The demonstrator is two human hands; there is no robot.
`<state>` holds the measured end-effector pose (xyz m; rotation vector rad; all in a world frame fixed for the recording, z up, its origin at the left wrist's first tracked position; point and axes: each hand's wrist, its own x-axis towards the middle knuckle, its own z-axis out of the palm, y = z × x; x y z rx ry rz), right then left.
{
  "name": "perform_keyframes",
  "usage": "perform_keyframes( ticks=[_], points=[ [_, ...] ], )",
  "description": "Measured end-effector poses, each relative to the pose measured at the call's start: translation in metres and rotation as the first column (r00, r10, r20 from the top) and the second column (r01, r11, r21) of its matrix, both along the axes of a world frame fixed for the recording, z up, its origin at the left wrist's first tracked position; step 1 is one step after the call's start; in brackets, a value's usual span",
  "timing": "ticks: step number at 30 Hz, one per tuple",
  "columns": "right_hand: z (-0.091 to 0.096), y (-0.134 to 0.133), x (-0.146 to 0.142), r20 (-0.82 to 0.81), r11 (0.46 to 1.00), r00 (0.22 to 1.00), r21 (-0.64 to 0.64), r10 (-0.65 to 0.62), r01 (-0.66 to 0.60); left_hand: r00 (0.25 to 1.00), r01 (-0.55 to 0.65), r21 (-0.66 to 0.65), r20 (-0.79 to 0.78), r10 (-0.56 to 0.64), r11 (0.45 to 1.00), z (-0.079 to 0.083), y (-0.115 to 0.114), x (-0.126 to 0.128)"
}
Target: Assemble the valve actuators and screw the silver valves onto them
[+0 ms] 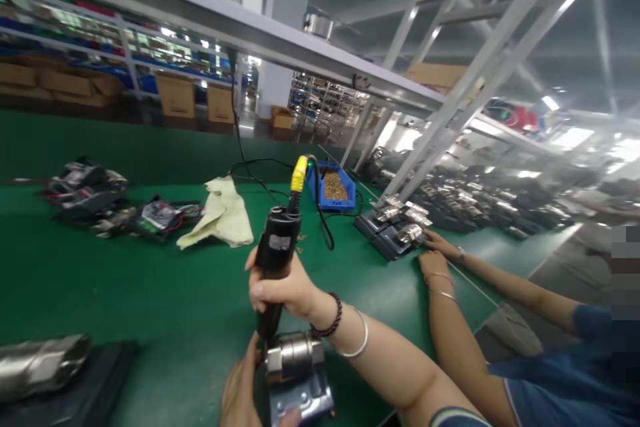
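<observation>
My right hand (281, 288) grips a black electric screwdriver (277, 260) held upright, its yellow cable collar at the top and its tip pressed down onto a metal-and-dark part (296, 373) at the bottom edge. My left hand (241, 388) steadies that part from its left side, fingers wrapped against it. The part has a shiny metal cylinder on a dark base and sits on the green belt (150, 293). A dark bead bracelet and a silver bangle are on my right wrist.
A co-worker's two arms (450, 293) reach in from the right to parts (400, 223) on the belt. A blue bin of small brass screws (333, 187), a pale cloth (220, 213), loose assemblies (100, 203) and a shiny tube (43, 363) lie around.
</observation>
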<state>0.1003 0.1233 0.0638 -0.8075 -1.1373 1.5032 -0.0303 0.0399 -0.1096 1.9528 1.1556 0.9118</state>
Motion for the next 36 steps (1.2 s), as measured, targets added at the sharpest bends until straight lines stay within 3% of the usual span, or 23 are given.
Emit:
perform_keyframes(
  ticks=[4, 7, 10, 13, 15, 17, 21, 25, 28, 32, 36],
  points=[
    [0.007, 0.0, 0.01, 0.01, 0.994, 0.999, 0.108, -0.036, 0.034, 0.997, 0.021, -0.057, -0.068, -0.025, 0.998, -0.001, -0.004, -0.002],
    [0.008, 0.022, 0.03, -0.07, 0.952, 0.967, 0.173, -0.244, 0.253, 0.993, 0.073, -0.091, -0.083, -0.08, 0.993, -0.003, -0.006, -0.003],
    [-0.003, 0.054, 0.05, -0.178, 0.775, 0.806, 0.222, -0.565, 0.592, 0.992, 0.089, -0.075, -0.081, -0.095, 0.993, -0.007, -0.009, -0.001],
    [-0.025, 0.077, 0.058, -0.208, 0.59, 0.633, 0.236, -0.746, 0.773, 0.997, 0.016, -0.06, -0.068, -0.021, 0.998, -0.009, -0.012, 0.004],
    [-0.041, 0.084, 0.057, -0.199, 0.529, 0.575, 0.24, -0.794, 0.814, 0.998, -0.011, -0.073, -0.056, 0.007, 0.997, -0.009, -0.013, 0.006],
    [-0.051, 0.084, 0.054, -0.194, 0.504, 0.551, 0.247, -0.811, 0.828, 0.998, 0.025, -0.108, -0.048, -0.031, 0.994, -0.007, -0.012, 0.004],
    [-0.045, 0.069, 0.048, -0.22, 0.505, 0.557, 0.253, -0.801, 0.825, 0.994, 0.106, -0.216, 0.006, -0.107, 0.971, 0.005, -0.011, -0.002],
    [-0.007, 0.025, 0.044, -0.282, 0.555, 0.606, 0.245, -0.744, 0.795, 0.985, -0.043, -0.332, 0.145, 0.096, 0.942, 0.032, -0.008, -0.007],
    [0.023, -0.02, 0.041, -0.377, 0.647, 0.68, 0.229, -0.629, 0.727, 0.938, -0.155, -0.399, 0.229, 0.262, 0.904, 0.061, -0.002, -0.011],
    [0.047, -0.068, 0.039, -0.458, 0.733, 0.734, 0.225, -0.502, 0.642, 0.891, -0.174, -0.34, 0.344, 0.295, 0.924, 0.097, 0.003, -0.014],
    [0.053, -0.09, 0.038, -0.479, 0.751, 0.749, 0.243, -0.458, 0.614, 0.893, -0.176, -0.137, 0.394, 0.216, 0.975, 0.12, -0.003, -0.013]
  ],
)
